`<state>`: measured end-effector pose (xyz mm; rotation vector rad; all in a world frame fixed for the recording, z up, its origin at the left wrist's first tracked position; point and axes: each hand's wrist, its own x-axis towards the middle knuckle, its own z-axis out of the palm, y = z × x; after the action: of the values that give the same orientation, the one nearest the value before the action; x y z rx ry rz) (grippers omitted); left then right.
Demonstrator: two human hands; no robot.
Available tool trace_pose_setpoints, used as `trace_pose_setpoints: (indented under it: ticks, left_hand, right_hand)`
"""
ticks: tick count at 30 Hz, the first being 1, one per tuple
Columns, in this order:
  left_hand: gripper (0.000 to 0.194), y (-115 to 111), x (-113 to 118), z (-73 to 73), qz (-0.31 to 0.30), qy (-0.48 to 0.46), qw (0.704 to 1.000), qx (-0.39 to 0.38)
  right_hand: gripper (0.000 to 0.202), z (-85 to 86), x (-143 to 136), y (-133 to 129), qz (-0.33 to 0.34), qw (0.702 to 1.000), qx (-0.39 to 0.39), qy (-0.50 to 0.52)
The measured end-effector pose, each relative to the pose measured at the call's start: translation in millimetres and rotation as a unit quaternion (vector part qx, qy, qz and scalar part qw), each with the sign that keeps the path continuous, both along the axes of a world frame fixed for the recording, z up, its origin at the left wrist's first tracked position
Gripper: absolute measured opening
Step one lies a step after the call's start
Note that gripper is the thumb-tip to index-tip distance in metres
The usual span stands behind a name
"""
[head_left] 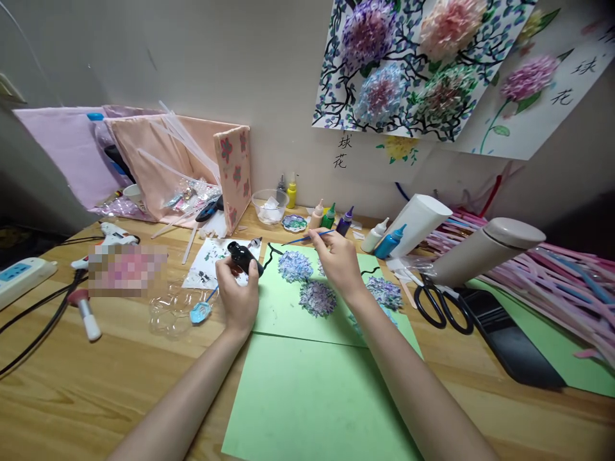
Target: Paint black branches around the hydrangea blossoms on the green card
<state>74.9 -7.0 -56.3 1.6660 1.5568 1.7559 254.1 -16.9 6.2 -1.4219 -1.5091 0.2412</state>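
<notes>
My left hand (239,293) is wrapped round a small black bottle (244,257), tilted over the left edge of the green paper (288,320). My right hand (337,259) pinches a thin blue paintbrush (303,239), its tip near a wavy black line (271,256) at the paper's upper left. Fluffy flower heads lie on the sheet: a blue-purple one (295,266), a greyish purple one (318,298) and another at the right (384,292). My right hand and forearm partly cover other flowers. A second green sheet (307,390) lies nearer to me.
Paint bottles (328,218) and a clear bowl (270,206) stand behind the paper. Black-handled scissors (442,308), a dark phone (509,339) and a tumbler (485,251) are right. A stained white sheet (202,262) and glue gun (115,235) lie left.
</notes>
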Motion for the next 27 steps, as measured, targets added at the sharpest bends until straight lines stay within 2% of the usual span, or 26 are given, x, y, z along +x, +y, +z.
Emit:
trace_pose_setpoints:
  ticks: [8, 27]
  left_hand:
    - [0.024, 2.4, 0.2, -1.6, 0.003, 0.002, 1.000, -0.014]
    - [0.025, 1.6, 0.1, -1.2, -0.006, 0.002, 1.000, -0.007]
  right_hand:
    - [0.027, -14.0, -2.9, 15.0, -0.015, 0.996, -0.059, 0.071]
    - [0.031, -21.4, -6.8, 20.6, -0.026, 0.996, -0.086, 0.009]
